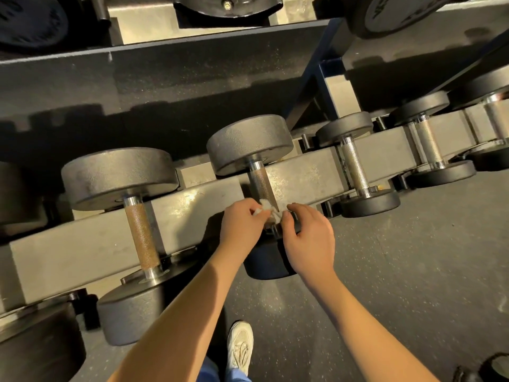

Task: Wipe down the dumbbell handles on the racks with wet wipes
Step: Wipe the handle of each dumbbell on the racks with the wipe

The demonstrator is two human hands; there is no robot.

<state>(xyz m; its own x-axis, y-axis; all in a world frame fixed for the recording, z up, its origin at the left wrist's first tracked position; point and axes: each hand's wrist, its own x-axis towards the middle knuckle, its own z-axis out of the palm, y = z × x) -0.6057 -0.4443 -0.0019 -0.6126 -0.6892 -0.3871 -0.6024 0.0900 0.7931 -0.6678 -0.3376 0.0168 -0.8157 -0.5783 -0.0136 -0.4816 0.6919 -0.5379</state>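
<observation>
A row of black dumbbells lies across the grey rack rail (pixel 68 249). Both hands meet at the near end of the middle dumbbell's knurled handle (pixel 261 183). My left hand (pixel 242 224) and my right hand (pixel 308 232) each pinch a crumpled white wet wipe (pixel 268 210) held against that handle. The dumbbell's near head (pixel 264 263) shows dark below my hands. To the left lies a bigger dumbbell with a rusty brown handle (pixel 141 235). To the right lie two smaller dumbbells with shiny handles (pixel 355 166), (pixel 428 143).
A dark upper shelf (pixel 165 67) with more weights overhangs the rack at the top. A blue rack upright (pixel 327 86) stands right of centre. Speckled rubber floor (pixel 413 257) spreads to the right. My white shoe (pixel 239 346) is on the floor below my arms.
</observation>
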